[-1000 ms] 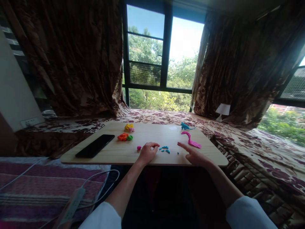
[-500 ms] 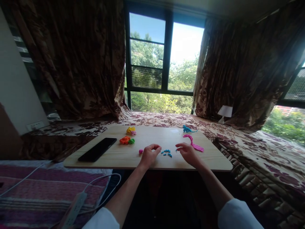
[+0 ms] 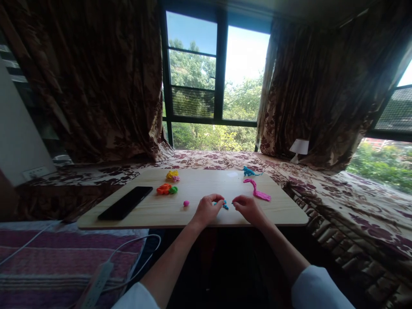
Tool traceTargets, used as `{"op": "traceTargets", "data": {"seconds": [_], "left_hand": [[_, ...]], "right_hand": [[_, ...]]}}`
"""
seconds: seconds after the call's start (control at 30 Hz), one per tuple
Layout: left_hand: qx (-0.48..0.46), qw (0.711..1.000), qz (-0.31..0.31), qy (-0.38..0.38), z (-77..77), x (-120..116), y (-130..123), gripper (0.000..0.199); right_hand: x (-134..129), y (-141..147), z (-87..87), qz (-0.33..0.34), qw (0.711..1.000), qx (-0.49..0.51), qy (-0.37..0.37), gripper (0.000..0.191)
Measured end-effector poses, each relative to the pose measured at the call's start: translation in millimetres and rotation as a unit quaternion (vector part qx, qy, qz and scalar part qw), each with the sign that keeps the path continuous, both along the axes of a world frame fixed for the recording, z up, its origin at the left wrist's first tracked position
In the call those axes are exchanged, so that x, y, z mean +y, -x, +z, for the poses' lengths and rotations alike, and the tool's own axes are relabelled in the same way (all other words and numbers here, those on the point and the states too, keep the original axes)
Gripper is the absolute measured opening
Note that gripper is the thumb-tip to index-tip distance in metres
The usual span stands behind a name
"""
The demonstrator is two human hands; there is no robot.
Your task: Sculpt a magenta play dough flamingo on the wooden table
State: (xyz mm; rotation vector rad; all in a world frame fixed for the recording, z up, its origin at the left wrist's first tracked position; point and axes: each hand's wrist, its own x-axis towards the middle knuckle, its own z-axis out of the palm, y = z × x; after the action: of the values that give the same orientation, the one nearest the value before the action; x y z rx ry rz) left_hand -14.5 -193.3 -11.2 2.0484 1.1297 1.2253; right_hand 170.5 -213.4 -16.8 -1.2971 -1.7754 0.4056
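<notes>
Several small blue pieces of modelling clay (image 3: 226, 207) lie in a loose group on the pale wooden table (image 3: 206, 180). My left hand (image 3: 207, 209) is over the left side of this group and hides part of it. Its thumb and fingertips are pinched together; what they hold, if anything, is too small to make out. Just right of the group, my right hand (image 3: 251, 209) is closed in a pinch on a tiny blue clay piece (image 3: 232, 203). A pink clay ball (image 3: 186, 203) rests left of my left hand.
A black phone (image 3: 125, 203) lies at the left. Behind it are orange clay (image 3: 163, 189), green clay (image 3: 173, 190) and yellow clay (image 3: 171, 174). A pink swan-like figure (image 3: 257, 192) and a blue dinosaur figure (image 3: 251, 171) are at the right. A power strip (image 3: 98, 281) is lower left.
My hands have come closer together. The left one has moved right, over part of the blue pieces, and the right one has moved in with its fingers pinched. The view has shifted slightly.
</notes>
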Motion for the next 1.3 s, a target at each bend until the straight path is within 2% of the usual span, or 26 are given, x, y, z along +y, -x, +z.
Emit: {"op": "traceTargets", "data": {"seconds": [0.1,0.2,0.3,0.4,0.53,0.63,0.8,0.9,1.03,1.2,1.3], "left_hand": [[0.15,0.983,0.065,-0.081,-3.2,-6,17,0.022],[0.235,0.96,0.095,-0.118,-12.0,-16,26,0.025],[0.267,0.945,0.12,-0.146,-20.0,-27,26,0.03],[0.292,0.935,0.118,-0.162,-24.9,-33,26,0.038],[0.327,0.929,0.085,-0.152,-28.7,-33,29,0.063],[0.351,0.921,0.081,-0.146,-30.0,-32,30,0.076],[0.38,0.908,0.099,-0.149,-30.3,-33,29,0.069],[0.388,0.904,0.096,-0.154,-30.2,-33,29,0.068],[0.391,0.902,0.099,-0.155,-29.3,-33,27,0.067],[0.391,0.903,0.093,-0.152,-26.7,-34,27,0.064],[0.388,0.905,0.09,-0.151,-26.6,-34,28,0.063]], "right_hand": [[-7,-24,1.2,-0.035,0.976,-0.212,-0.035,0.019],[-10,-32,2.6,-0.014,0.951,-0.308,-0.025,0.023],[-14,-28,0.1,0.0,0.947,-0.319,-0.042,0.026],[-29,-27,-9.3,-0.003,0.946,-0.318,-0.069,0.032],[-55,-26,-25.7,-0.02,0.935,-0.345,-0.085,0.055],[-57,-20,-31.1,-0.021,0.92,-0.382,-0.082,0.067],[-47,-16,-34.7,-0.06,0.911,-0.402,-0.071,0.067],[-58,-17,-42.2,-0.08,0.912,-0.393,-0.085,0.067],[-71,-9,-45.7,-0.058,0.914,-0.389,-0.095,0.072],[-52,-2,-37.9,-0.07,0.918,-0.382,-0.074,0.067],[-53,-6,-42.1,-0.087,0.917,-0.382,-0.075,0.067]]}}
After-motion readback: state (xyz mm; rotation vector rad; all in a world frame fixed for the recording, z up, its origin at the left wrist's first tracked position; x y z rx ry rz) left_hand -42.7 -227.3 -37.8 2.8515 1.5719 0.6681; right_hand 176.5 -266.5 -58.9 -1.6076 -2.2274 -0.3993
